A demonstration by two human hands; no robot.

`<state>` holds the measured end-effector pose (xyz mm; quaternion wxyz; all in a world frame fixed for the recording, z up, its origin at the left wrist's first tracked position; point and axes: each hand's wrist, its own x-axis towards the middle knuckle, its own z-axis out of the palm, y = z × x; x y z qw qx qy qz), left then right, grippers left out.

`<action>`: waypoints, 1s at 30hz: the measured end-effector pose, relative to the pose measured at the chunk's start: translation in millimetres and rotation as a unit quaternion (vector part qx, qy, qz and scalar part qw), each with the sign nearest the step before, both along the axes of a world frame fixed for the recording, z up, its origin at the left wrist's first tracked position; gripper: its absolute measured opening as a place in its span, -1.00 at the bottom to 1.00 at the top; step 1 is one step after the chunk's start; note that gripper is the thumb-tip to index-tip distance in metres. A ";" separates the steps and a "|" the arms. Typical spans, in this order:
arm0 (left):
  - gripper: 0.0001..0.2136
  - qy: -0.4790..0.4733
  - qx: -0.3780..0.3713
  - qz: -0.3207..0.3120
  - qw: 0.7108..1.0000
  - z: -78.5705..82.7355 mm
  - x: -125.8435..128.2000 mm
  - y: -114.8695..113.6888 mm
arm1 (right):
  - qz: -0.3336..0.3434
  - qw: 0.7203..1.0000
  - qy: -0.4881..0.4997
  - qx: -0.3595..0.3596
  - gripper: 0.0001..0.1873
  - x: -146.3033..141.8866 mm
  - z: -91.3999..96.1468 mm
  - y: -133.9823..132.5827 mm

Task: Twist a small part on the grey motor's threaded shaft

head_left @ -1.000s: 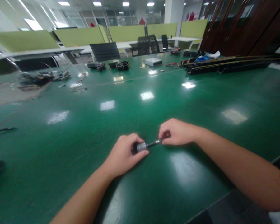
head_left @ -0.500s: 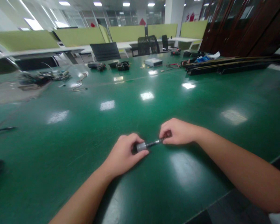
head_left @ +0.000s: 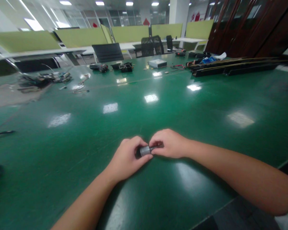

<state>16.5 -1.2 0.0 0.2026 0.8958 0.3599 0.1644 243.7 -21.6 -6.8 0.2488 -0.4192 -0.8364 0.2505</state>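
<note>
A small grey metal cylinder [head_left: 145, 150] with a thin dark rod sticking out of its right end lies low over the green table [head_left: 86, 134], near its front edge. My left hand [head_left: 126, 158] is closed round the cylinder's left side. My right hand [head_left: 169, 143] pinches the rod close against the cylinder, so that most of the rod is hidden under its fingers. The two hands almost touch.
Long black bars [head_left: 232, 67] lie at the back right. A white box [head_left: 157, 63], black tools [head_left: 126, 67] and a heap of cables [head_left: 45, 78] sit along the far side. A black cable [head_left: 2, 133] lies at the left edge. Office chairs and green partitions stand behind.
My right hand has slid left along the rod, up to the cylinder. The rod, which showed between the hands before, is now mostly covered. My left hand has kept its place.
</note>
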 end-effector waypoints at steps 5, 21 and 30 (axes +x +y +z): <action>-0.73 -0.005 0.002 -0.001 1.000 0.8 0.6 -0.4 | 0.001 1.000 0.002 0.006 -0.86 -1.2 -2.4 0.1; -0.79 -0.007 -0.007 0.000 1.000 1.2 -0.4 -0.9 | 0.011 1.000 0.007 0.017 -0.86 0.3 -2.4 -3.3; -0.78 0.002 -0.002 -0.001 1.000 2.4 0.0 -2.0 | 0.027 0.999 0.005 0.025 -0.87 0.6 -2.6 -4.2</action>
